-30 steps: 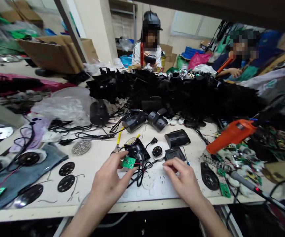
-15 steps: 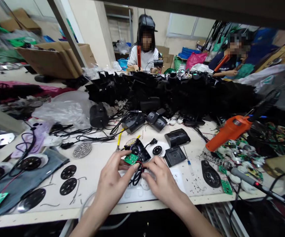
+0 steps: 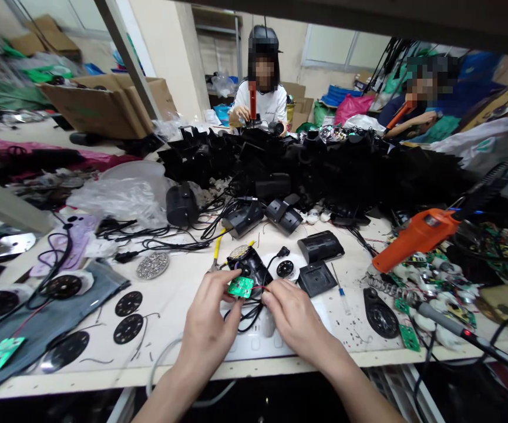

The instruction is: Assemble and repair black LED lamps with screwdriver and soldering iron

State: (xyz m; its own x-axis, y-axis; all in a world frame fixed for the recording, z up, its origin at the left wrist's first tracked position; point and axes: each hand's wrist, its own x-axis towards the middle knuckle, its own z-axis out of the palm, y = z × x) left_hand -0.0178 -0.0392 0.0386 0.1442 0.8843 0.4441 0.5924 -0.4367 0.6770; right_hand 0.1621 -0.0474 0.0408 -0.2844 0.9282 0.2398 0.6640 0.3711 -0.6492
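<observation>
Between thumb and fingers, my left hand (image 3: 213, 305) holds a small green circuit board (image 3: 241, 286) by its edges. My right hand (image 3: 292, 311) is closed in a pinch on the thin red wire (image 3: 259, 288) running from the board's right side. Just behind the board lies an opened black housing (image 3: 254, 264) with a round LED disc (image 3: 240, 252) at its top. A looped black cable (image 3: 250, 317) hangs below the board, over a white power strip (image 3: 258, 348). Yellow-handled pliers (image 3: 217, 249) lie partly behind my left fingers.
An orange electric screwdriver (image 3: 414, 239) hangs at right beside a soldering iron (image 3: 445, 322) in its coil stand. Black covers (image 3: 318, 279), a small blue-tipped screwdriver (image 3: 340, 288) and black discs (image 3: 128, 329) lie around. Black housings are heaped behind; two people sit beyond.
My right hand has come in from the right to the wire beside the board. The left hand keeps hold of the board, which has turned slightly. The view has shifted a little.
</observation>
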